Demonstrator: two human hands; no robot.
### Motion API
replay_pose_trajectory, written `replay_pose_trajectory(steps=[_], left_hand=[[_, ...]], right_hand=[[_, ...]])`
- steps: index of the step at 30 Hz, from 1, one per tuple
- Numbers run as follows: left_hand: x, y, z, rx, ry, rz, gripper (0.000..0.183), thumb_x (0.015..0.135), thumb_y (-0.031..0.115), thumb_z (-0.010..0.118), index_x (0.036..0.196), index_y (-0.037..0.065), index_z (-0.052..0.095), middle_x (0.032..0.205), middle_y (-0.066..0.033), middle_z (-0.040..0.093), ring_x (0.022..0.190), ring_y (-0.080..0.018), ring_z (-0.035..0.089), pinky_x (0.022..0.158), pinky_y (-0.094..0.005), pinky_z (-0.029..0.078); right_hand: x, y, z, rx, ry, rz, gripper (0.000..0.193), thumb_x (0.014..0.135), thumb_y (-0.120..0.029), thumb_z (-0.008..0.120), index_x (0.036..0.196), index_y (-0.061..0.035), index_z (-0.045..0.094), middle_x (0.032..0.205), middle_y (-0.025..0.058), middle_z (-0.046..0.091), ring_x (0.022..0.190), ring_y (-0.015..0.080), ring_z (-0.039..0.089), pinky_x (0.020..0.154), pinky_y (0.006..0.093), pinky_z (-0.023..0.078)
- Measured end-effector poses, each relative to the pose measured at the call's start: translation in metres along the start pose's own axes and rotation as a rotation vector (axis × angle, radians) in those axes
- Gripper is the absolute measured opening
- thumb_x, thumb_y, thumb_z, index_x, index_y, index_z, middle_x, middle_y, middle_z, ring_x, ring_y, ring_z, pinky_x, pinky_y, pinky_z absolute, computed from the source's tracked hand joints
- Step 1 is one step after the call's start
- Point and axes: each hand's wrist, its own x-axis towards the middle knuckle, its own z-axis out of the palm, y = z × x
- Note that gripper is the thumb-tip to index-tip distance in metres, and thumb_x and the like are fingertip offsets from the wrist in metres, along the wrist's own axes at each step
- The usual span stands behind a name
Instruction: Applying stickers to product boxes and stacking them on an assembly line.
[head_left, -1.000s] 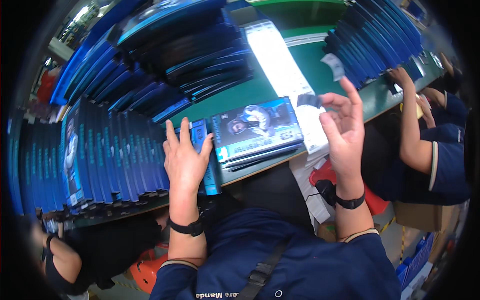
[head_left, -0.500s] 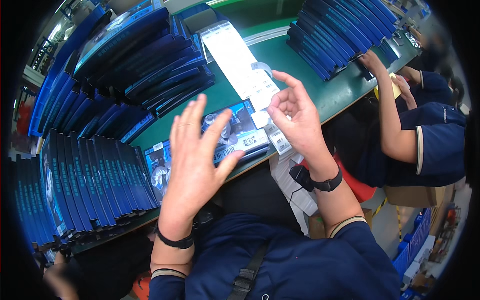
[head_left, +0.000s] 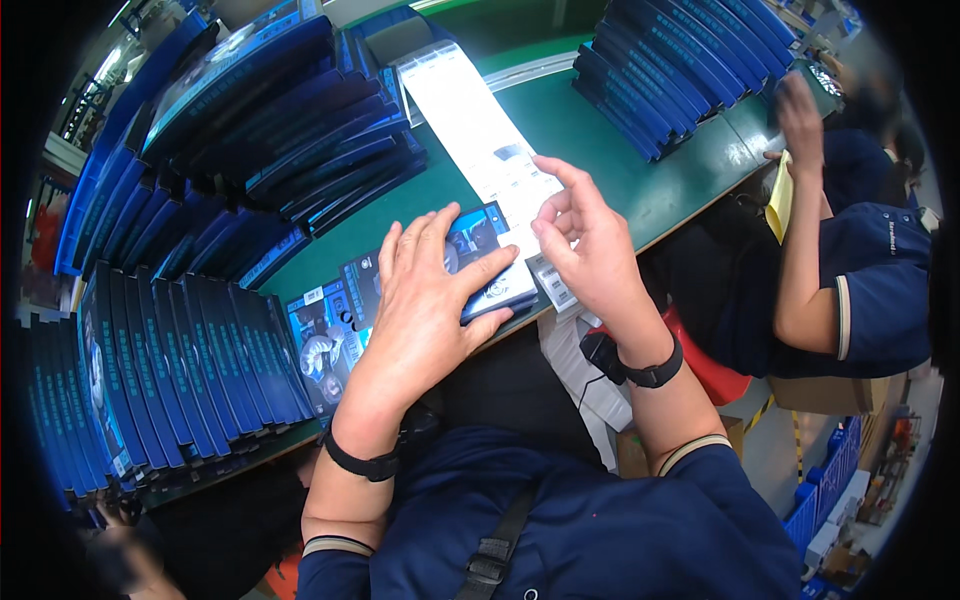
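Observation:
My left hand (head_left: 425,295) lies with spread fingers on a flat blue printed box (head_left: 480,232) at the table's near edge. Its thumb reaches the box's near side. A small white label (head_left: 507,241) shows at the box's right end, beside my left index fingertip. My right hand (head_left: 592,240) hovers over the white label strip (head_left: 465,100), index finger and thumb apart, other fingers curled. I see nothing between them. A greyish patch (head_left: 512,153) on the strip is close to the right index fingertip. Another blue box (head_left: 325,350) lies left of my left hand.
Blue boxes stand in stacks at the left (head_left: 190,350), the back left (head_left: 270,120) and the far right (head_left: 680,70). The strip (head_left: 590,375) hangs over the table edge. At the right, a co-worker's arm (head_left: 800,230) is near yellow paper (head_left: 780,200).
My left hand has come down onto the box and shifted right. My right hand has moved slightly down. The co-worker's hand has moved away from the far-right stack.

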Motion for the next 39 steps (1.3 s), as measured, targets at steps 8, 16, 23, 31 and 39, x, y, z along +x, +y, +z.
replay_pose_trajectory(steps=[8, 16, 23, 31, 39], left_hand=[[-0.006, 0.015, -0.012, -0.064, 0.132, 0.066, 0.061, 0.059, 0.024, 0.090, 0.118, 0.028, 0.075, 0.147, -0.0211, 0.044, 0.134, -0.0404, 0.042, 0.114, -0.0528, 0.027], [-0.027, 0.037, -0.022, -0.235, 0.218, 0.104, 0.080, 0.058, 0.023, 0.094, 0.132, 0.019, 0.063, 0.149, -0.0273, 0.030, 0.135, -0.0466, 0.039, 0.110, -0.0526, 0.036], [-0.046, 0.047, -0.058, -0.118, 0.208, -0.043, 0.070, 0.049, 0.021, 0.086, 0.114, 0.013, 0.061, 0.127, -0.0213, 0.040, 0.119, -0.0390, 0.047, 0.100, -0.0499, 0.041], [-0.074, -0.049, -0.050, 0.203, 0.325, -0.612, 0.056, 0.082, 0.031, 0.077, 0.128, 0.007, 0.056, 0.137, -0.0251, 0.045, 0.121, -0.0447, 0.052, 0.103, -0.0465, 0.043], [-0.077, -0.067, -0.024, 0.415, 0.103, -0.673, 0.053, 0.096, 0.033, 0.064, 0.141, 0.008, 0.053, 0.153, -0.0238, 0.039, 0.138, -0.0417, 0.041, 0.112, -0.0472, 0.038]], right_hand=[[-0.009, -0.005, 0.000, 0.343, 0.087, -0.010, 0.058, 0.096, -0.007, 0.062, 0.148, -0.0058, 0.035, 0.083, 0.0025, 0.058, 0.073, 0.0066, 0.058, 0.066, 0.0228, 0.048], [-0.038, -0.047, 0.030, 1.357, -0.130, 0.278, 0.053, 0.107, -0.020, 0.047, 0.154, -0.0163, 0.025, 0.131, 0.0132, 0.054, 0.111, 0.0161, 0.059, 0.095, 0.0322, 0.053], [-0.048, -0.042, 0.053, 1.037, -0.479, 0.116, 0.081, 0.101, -0.025, 0.059, 0.161, -0.0090, 0.006, 0.135, 0.0095, 0.044, 0.110, 0.0142, 0.056, 0.094, 0.0286, 0.045], [-0.014, -0.018, -0.006, 0.527, 0.023, -0.037, 0.033, 0.091, -0.012, 0.071, 0.119, -0.0026, 0.056, 0.113, 0.0081, 0.060, 0.087, 0.0067, 0.058, 0.075, 0.0232, 0.048], [-0.008, 0.012, -0.009, 0.270, 0.030, 0.153, 0.009, 0.089, -0.001, 0.070, 0.089, -0.0005, 0.061, 0.075, -0.0011, 0.063, 0.065, 0.0021, 0.056, 0.061, 0.0187, 0.048]])
